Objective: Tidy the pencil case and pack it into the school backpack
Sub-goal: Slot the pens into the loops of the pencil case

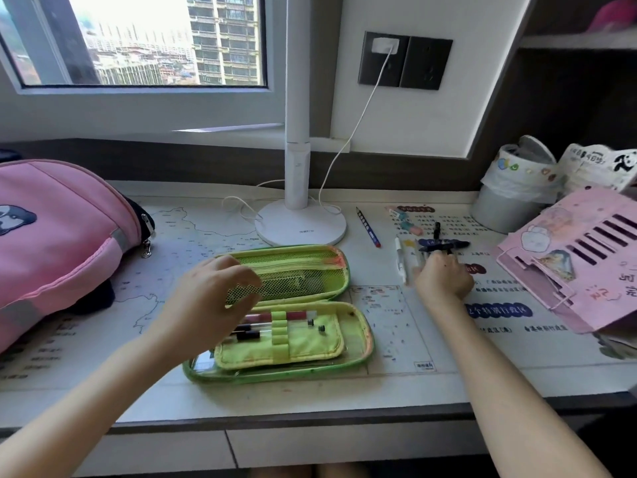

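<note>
1. Evidently, in the head view, the gathering step was in hand: the pencil case [303, 343] lay open on the bench [275, 401], loose black pens [444, 246] lay to its right, and the backpack [62, 236] sat to its left.
2. Next, I judged, a pen needed pinching and carrying left into the case.
3. The left hand [213, 294] hovered over the case's mesh half, fingers loosely curled, holding nothing. The right hand [444, 277] reached the pens, fingertips at them; whether it gripped one, I could not tell.
</note>
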Demonstrator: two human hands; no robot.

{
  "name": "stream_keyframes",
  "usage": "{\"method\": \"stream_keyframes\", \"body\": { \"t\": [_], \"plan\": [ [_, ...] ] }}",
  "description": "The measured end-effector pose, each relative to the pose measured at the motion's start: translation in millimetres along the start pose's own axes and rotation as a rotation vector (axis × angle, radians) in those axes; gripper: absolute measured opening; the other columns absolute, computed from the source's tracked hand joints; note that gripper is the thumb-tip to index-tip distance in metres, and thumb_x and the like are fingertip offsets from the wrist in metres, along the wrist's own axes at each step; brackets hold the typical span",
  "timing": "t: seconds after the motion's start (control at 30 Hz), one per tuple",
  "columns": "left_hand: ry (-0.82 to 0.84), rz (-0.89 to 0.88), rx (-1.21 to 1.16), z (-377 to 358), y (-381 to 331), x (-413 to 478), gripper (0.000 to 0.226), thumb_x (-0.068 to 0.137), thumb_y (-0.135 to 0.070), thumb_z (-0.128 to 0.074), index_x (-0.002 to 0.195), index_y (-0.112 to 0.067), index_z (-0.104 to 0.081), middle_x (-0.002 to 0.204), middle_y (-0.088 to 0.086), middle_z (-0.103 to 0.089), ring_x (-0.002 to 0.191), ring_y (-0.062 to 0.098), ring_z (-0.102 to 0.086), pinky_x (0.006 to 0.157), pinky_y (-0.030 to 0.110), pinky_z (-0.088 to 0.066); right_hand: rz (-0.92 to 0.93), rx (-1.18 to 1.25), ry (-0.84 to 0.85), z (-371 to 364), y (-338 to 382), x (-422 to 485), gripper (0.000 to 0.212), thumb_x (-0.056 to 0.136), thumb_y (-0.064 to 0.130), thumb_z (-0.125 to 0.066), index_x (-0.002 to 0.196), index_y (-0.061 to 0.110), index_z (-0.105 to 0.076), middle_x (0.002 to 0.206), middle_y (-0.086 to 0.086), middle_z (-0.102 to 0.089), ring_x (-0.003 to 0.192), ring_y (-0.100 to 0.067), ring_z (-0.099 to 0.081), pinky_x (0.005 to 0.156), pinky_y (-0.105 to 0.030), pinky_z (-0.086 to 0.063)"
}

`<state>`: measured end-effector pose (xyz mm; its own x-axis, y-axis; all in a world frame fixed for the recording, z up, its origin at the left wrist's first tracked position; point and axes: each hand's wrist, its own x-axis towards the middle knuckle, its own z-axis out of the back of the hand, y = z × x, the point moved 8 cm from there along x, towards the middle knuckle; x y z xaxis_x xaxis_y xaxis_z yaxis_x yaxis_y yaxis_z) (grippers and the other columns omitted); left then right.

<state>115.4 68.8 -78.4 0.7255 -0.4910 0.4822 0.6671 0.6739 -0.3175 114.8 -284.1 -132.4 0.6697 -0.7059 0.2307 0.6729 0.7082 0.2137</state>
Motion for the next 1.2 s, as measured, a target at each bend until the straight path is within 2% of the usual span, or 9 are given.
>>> {"method": "stream_keyframes", "body": {
  "t": [0.23,0.33,0.5,0.67,0.87,0.97,1.03,1.1,1.2],
  "plan": [
    [0.027,0.003,-0.016,-4,0,5,0.007,0.080,-0.025,-0.067,0.087,-0.024,-0.068,0.087,-0.004,-0.061,0.080,0.020,-0.058,0.065,0.031,-0.043,0.083,-0.185,0.086,-6,1,2,0.024,0.089,0.025,-0.058,0.101,0.004,-0.063,0.101,-0.011,-0.063,0.088,-0.024,-0.054,0.063,-0.027,-0.039],
    [0.020,0.008,-0.042,-7,-4,8,0.010,0.078,-0.021,-0.069,0.088,-0.024,-0.069,0.089,-0.006,-0.061,0.082,0.018,-0.058,0.066,0.030,-0.043,0.064,-0.145,0.060,-1,1,-4,0.019,0.091,0.020,-0.055,0.093,0.003,-0.064,0.081,-0.008,-0.059,0.071,-0.022,-0.051,0.053,-0.023,-0.033],
    [-0.002,0.009,-0.133,-9,-12,9,0.006,0.082,-0.024,-0.065,0.088,-0.024,-0.069,0.086,-0.008,-0.062,0.079,0.009,-0.058,0.068,0.029,-0.047,0.076,0.415,0.070,32,-5,-40,0.027,0.093,0.019,-0.054,0.068,0.009,-0.060,0.056,0.000,-0.051,0.044,-0.012,-0.039,0.042,-0.021,-0.026],
    [0.118,0.269,-0.557,-29,-25,8,0.032,0.080,-0.045,-0.054,0.103,-0.026,-0.065,0.094,-0.015,-0.067,0.087,0.001,-0.062,0.077,0.024,-0.050,0.177,1.330,0.579,42,55,-137,0.012,0.090,0.011,-0.056,0.086,0.002,-0.063,0.067,-0.006,-0.061,0.053,-0.013,-0.052,0.045,-0.021,-0.047],
    [0.079,0.361,-1.027,-27,-47,1,0.030,0.077,-0.033,-0.059,0.092,-0.008,-0.068,0.082,0.003,-0.069,0.078,0.016,-0.066,0.071,0.029,-0.054,0.382,1.344,0.775,42,98,-193,0.015,0.089,0.020,-0.058,0.090,0.008,-0.068,0.071,-0.005,-0.065,0.059,-0.016,-0.059,0.053,-0.026,-0.052],
    [0.012,0.352,-0.935,-13,-26,-12,0.019,0.079,-0.026,-0.060,0.091,-0.013,-0.068,0.069,-0.002,-0.065,0.064,0.009,-0.061,0.063,0.026,-0.053,0.445,1.137,0.555,36,87,-177,0.015,0.088,0.029,-0.059,0.094,0.018,-0.067,0.079,0.003,-0.070,0.071,-0.008,-0.065,0.063,-0.020,-0.053],
    [-0.037,0.201,-0.536,6,-6,-20,0.018,0.086,-0.022,-0.058,0.101,-0.019,-0.068,0.067,-0.012,-0.061,0.059,0.002,-0.055,0.055,0.012,-0.044,0.512,0.876,0.276,38,72,-160,0.014,0.088,0.032,-0.059,0.092,0.021,-0.067,0.080,0.010,-0.069,0.072,0.000,-0.061,0.063,-0.011,-0.046],
    [0.011,0.059,-0.193,12,11,-33,0.028,0.087,-0.026,-0.053,0.113,-0.022,-0.064,0.073,-0.017,-0.057,0.067,0.004,-0.051,0.057,0.009,-0.039,0.573,0.690,0.085,40,62,-152,0.013,0.088,0.029,-0.060,0.088,0.019,-0.069,0.079,0.009,-0.068,0.071,-0.003,-0.058,0.060,-0.015,-0.041],
    [0.088,0.017,-0.001,13,32,-56,0.027,0.084,-0.022,-0.059,0.110,-0.023,-0.063,0.078,-0.019,-0.055,0.072,0.006,-0.051,0.063,0.016,-0.038,0.668,0.596,-0.008,34,64,-154,0.009,0.084,0.023,-0.065,0.083,0.016,-0.070,0.080,0.005,-0.069,0.079,-0.014,-0.059,0.067,-0.025,-0.039]
  ]
}}
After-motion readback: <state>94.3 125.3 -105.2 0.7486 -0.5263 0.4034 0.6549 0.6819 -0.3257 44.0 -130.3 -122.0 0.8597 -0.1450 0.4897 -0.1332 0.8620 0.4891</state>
